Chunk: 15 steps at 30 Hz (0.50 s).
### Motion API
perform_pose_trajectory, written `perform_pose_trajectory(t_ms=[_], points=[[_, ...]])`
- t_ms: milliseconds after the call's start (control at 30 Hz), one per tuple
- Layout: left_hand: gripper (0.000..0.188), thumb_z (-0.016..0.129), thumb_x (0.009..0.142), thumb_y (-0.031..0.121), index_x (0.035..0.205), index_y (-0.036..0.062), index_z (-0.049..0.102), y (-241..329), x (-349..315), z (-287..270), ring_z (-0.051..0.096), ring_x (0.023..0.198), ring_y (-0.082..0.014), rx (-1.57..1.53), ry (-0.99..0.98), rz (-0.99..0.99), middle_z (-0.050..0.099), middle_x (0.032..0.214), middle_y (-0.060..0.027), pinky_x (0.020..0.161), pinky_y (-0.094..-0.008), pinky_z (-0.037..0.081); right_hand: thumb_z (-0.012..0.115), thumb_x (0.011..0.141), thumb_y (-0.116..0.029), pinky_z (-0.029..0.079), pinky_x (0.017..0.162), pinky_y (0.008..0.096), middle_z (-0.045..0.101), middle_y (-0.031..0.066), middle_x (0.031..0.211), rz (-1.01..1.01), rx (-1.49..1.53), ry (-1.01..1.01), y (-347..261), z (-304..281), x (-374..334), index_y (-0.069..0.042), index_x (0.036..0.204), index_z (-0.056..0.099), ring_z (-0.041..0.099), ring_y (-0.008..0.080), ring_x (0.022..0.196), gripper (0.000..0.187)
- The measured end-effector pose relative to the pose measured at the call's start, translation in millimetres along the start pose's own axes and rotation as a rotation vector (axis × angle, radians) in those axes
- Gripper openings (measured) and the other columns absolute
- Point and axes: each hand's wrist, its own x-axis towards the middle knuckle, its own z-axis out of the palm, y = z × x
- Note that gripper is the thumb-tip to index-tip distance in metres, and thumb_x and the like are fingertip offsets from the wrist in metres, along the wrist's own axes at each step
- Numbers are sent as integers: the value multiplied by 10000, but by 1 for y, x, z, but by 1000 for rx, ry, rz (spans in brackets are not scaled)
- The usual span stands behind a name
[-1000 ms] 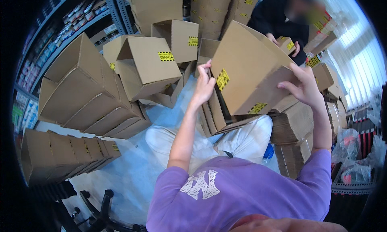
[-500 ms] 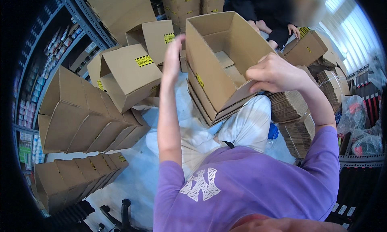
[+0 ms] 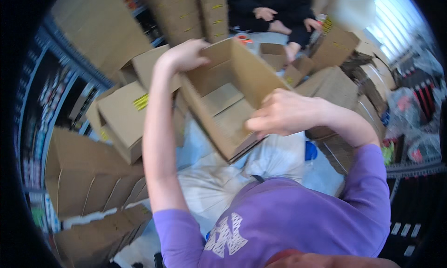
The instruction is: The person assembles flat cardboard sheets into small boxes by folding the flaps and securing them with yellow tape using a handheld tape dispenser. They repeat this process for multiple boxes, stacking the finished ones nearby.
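An open-topped brown cardboard box (image 3: 212, 121) is tilted above my lap, its inside and bottom flaps facing up. My left hand (image 3: 187, 56) is closed over its far left rim, with the thumb reaching to the inside. My right hand (image 3: 281, 113) grips the rim at the near right corner, fingers curled. A doubled edge shows at the box's lowest corner, but whether a second box sits around it I cannot tell. Both forearms frame the box, and my pale trousers (image 3: 207, 184) show below it.
Boxes with yellow labels (image 3: 122, 110) stand to the left, above rows of nested boxes (image 3: 95, 175). Tall box stacks (image 3: 179, 16) rise behind. A co-worker in dark clothes (image 3: 265, 3) sits at the far side. Flattened cardboard (image 3: 326, 89) and plastic bags (image 3: 402, 112) lie to the right.
My left hand has moved from beside the box's left wall onto its far rim. The box has shifted left and nearer in the picture; the whole view has turned and blurred slightly.
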Motion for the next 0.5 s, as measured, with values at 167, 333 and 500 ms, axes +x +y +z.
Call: perform_pose_trajectory(t_ms=[167, 333, 500], points=[[367, 649, 820, 122, 1169, 12, 627, -11, -27, 17, 617, 1049, -316, -286, 100, -171, 649, 1124, -203, 924, -368, 471, 642, 782, -151, 450, 488, 439, 578, 101, 663, -57, 31, 50, -5, 5, 7, -76, 884, 474, 627, 321, 604, 211], [346, 641, 803, 107, 1137, 17, 640, -16, -26, 22, 647, 983, -330, -234, 132, -9, 676, 1043, -206, 893, -389, 492, 584, 764, -149, 453, 432, 408, 563, 78, 667, -34, -134, 45, -14, 12, 4, -100, 905, 487, 626, 278, 558, 178], [321, 633, 831, 166, 1124, 34, 641, -18, -27, 24, 613, 1024, -366, -153, 72, 2, 666, 1054, -208, 895, -408, 479, 585, 735, -148, 475, 494, 371, 544, 41, 665, -1, -128, 15, -15, 13, 13, -121, 878, 487, 605, 239, 549, 176]])
